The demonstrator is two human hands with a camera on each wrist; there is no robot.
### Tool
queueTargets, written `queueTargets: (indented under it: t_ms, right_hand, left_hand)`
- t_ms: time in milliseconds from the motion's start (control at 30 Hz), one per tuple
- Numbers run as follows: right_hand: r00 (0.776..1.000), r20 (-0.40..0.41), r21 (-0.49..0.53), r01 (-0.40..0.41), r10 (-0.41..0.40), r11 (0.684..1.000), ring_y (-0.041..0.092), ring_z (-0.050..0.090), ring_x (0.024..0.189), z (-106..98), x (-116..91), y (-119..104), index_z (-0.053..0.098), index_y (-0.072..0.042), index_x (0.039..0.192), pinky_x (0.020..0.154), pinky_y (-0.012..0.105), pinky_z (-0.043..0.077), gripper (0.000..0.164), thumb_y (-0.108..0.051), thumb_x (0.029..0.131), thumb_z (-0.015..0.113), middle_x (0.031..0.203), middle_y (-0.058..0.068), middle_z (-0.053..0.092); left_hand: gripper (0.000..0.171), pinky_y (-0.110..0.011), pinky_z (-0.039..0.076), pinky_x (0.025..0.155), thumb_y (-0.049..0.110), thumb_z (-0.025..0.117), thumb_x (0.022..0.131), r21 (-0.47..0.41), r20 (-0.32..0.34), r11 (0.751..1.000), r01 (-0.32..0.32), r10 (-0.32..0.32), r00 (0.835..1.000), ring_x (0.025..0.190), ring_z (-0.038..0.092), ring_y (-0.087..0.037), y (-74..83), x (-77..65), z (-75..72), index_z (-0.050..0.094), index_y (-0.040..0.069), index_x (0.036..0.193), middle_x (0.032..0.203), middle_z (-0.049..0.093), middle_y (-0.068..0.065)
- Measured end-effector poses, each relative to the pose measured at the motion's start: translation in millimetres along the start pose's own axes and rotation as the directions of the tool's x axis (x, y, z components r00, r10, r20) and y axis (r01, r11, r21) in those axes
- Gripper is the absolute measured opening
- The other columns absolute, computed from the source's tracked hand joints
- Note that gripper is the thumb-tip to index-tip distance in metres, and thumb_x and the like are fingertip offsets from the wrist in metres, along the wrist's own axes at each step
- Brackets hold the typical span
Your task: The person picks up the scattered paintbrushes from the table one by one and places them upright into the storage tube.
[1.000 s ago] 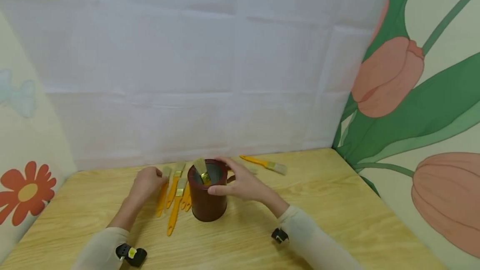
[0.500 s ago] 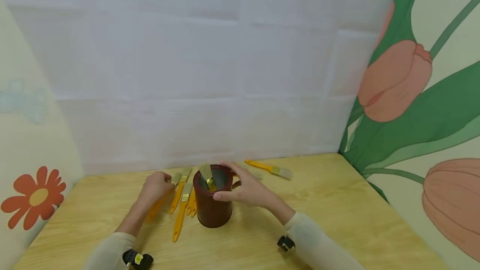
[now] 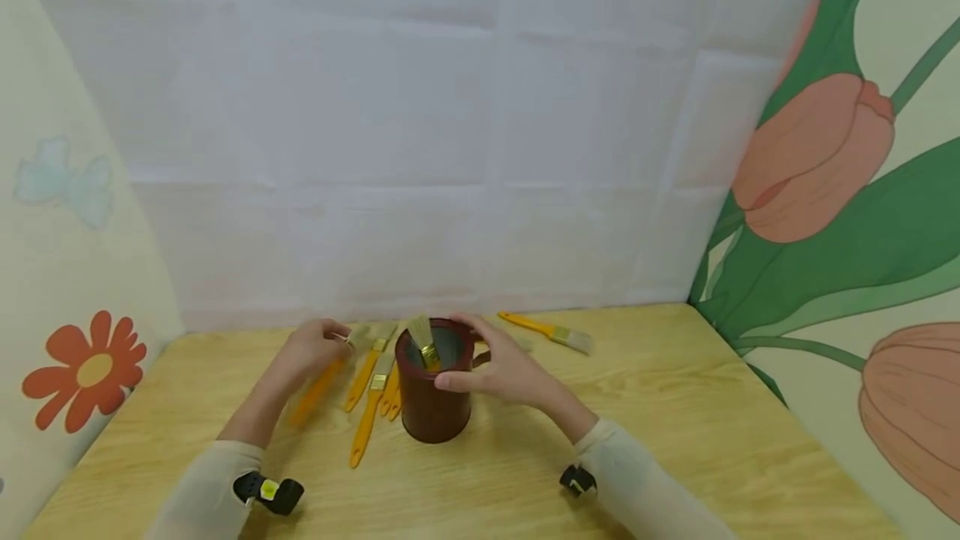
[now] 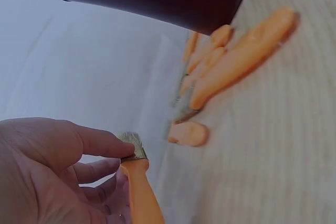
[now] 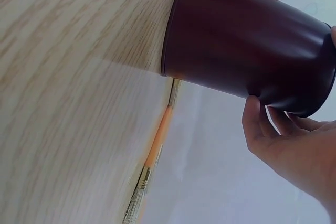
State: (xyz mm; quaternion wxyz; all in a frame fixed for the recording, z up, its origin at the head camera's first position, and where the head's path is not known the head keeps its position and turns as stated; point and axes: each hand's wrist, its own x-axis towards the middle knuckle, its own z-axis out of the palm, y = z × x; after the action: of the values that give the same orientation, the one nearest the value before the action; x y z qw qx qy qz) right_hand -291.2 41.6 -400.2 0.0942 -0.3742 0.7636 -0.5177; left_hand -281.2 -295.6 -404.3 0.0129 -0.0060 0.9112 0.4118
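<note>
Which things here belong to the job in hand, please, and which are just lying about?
Likely in the job:
dark red cylindrical mug;
orange-handled bristle brush in left hand;
brush inside the mug.

Lying about, possibly also wanted:
loose orange-handled brushes on wooden table.

Upright maroon mug (image 3: pixel 435 407), brush (image 3: pixel 425 342) inside bristles-up; orange-handled brush (image 4: pixel 140 184) held tilted nearby.

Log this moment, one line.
left hand: pinches orange-handled bristle brush | right hand: holds dark-red cylindrical mug | mug: upright on wooden table, second brush inside, bristles up
</note>
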Motion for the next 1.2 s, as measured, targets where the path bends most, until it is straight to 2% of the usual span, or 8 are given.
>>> queueTargets:
  t_ms: [100, 267, 400, 667, 800, 1033, 1100, 1200]
  right_hand:
    - [1.0, 0.005, 0.005, -0.003, 0.003, 1.0, 0.013, 0.052, 0.122, -0.5, 0.3, -0.7, 0.038, -0.031, 0.154, 0.094, 0.045, 0.051, 0.083, -0.05, 0.086, 0.08, 0.142, -0.007, 0.049]
    - [1.0, 0.013, 0.008, 0.0, 0.0, 1.0, 0.015, 0.052, 0.123, -1.1, 0.2, -2.0, 0.038, -0.032, 0.154, 0.094, 0.041, 0.051, 0.082, -0.051, 0.086, 0.08, 0.142, -0.007, 0.049]
    - [1.0, 0.008, 0.011, 0.004, -0.005, 1.0, 0.02, 0.052, 0.124, -1.2, 0.3, -2.4, 0.039, -0.032, 0.154, 0.095, 0.043, 0.05, 0.081, -0.051, 0.086, 0.08, 0.142, -0.005, 0.05]
    - [1.0, 0.018, 0.007, -0.001, 0.001, 1.0, 0.023, 0.051, 0.126, -0.1, -0.2, -1.9, 0.037, -0.033, 0.154, 0.095, 0.043, 0.051, 0.082, -0.051, 0.087, 0.079, 0.144, -0.005, 0.048]
    - [1.0, 0.015, -0.001, 0.003, -0.003, 1.0, 0.025, 0.05, 0.127, -0.5, 0.1, -1.2, 0.038, -0.034, 0.154, 0.096, 0.044, 0.05, 0.081, -0.051, 0.087, 0.079, 0.145, -0.003, 0.048]
    - [1.0, 0.018, -0.012, 0.006, -0.006, 1.0, 0.019, 0.052, 0.125, -2.0, 0.2, -0.9, 0.037, -0.033, 0.154, 0.095, 0.041, 0.05, 0.081, -0.051, 0.087, 0.079, 0.143, -0.002, 0.05]
    - [1.0, 0.016, -0.015, 0.008, -0.008, 1.0, 0.016, 0.052, 0.124, -2.5, 0.4, -0.3, 0.038, -0.034, 0.153, 0.095, 0.039, 0.05, 0.08, -0.05, 0.087, 0.079, 0.142, -0.005, 0.05]
    - [1.0, 0.011, -0.015, 0.006, -0.006, 1.0, 0.012, 0.052, 0.123, -2.7, 0.6, -0.1, 0.038, -0.035, 0.153, 0.095, 0.037, 0.051, 0.08, -0.05, 0.087, 0.079, 0.141, -0.008, 0.05]
  left_hand:
    - [0.042, -0.044, 0.054, 0.08, 0.008, 0.063, 0.098, -0.044, 0.0, 0.999, -0.008, 0.008, 1.0, 0.102, 0.061, -0.037, 9.3, -4.4, -7.9, 0.054, -0.012, 0.134, 0.121, 0.059, -0.028]
    - [0.041, -0.042, 0.056, 0.079, 0.01, 0.063, 0.101, -0.073, -0.045, 0.997, -0.038, 0.035, 0.998, 0.1, 0.062, -0.035, 26.9, -10.9, -16.1, 0.052, -0.009, 0.136, 0.122, 0.057, -0.026]
    - [0.041, -0.046, 0.056, 0.085, 0.011, 0.062, 0.101, -0.075, -0.077, 0.994, -0.08, 0.074, 0.994, 0.104, 0.063, -0.037, 45.6, -17.2, -21.1, 0.052, -0.006, 0.137, 0.122, 0.057, -0.025]
    - [0.04, -0.047, 0.054, 0.087, 0.018, 0.065, 0.102, -0.089, -0.127, 0.977, -0.193, 0.181, 0.975, 0.116, 0.057, -0.036, 85.6, -42.7, -28.4, 0.054, 0.002, 0.137, 0.123, 0.056, -0.017]
    - [0.04, -0.045, 0.052, 0.086, 0.024, 0.067, 0.101, -0.096, -0.168, 0.963, -0.253, 0.235, 0.957, 0.114, 0.057, -0.033, 104.6, -54.4, -30.3, 0.056, 0.004, 0.134, 0.121, 0.056, -0.014]
    - [0.033, -0.034, 0.053, 0.077, 0.028, 0.07, 0.099, -0.077, -0.3, 0.937, -0.341, 0.304, 0.904, 0.105, 0.059, -0.022, 130.7, -76.4, -32.0, 0.059, 0.008, 0.123, 0.115, 0.06, -0.008]
    - [0.033, -0.035, 0.053, 0.078, 0.028, 0.07, 0.099, -0.102, -0.319, 0.927, -0.362, 0.314, 0.894, 0.104, 0.06, -0.02, 136.3, -82.0, -30.8, 0.059, 0.008, 0.122, 0.113, 0.061, -0.008]
    - [0.032, -0.042, 0.05, 0.088, 0.028, 0.072, 0.098, -0.128, -0.346, 0.909, -0.397, 0.335, 0.876, 0.104, 0.062, -0.018, 142.6, -88.2, -28.5, 0.059, 0.008, 0.12, 0.11, 0.064, -0.007]
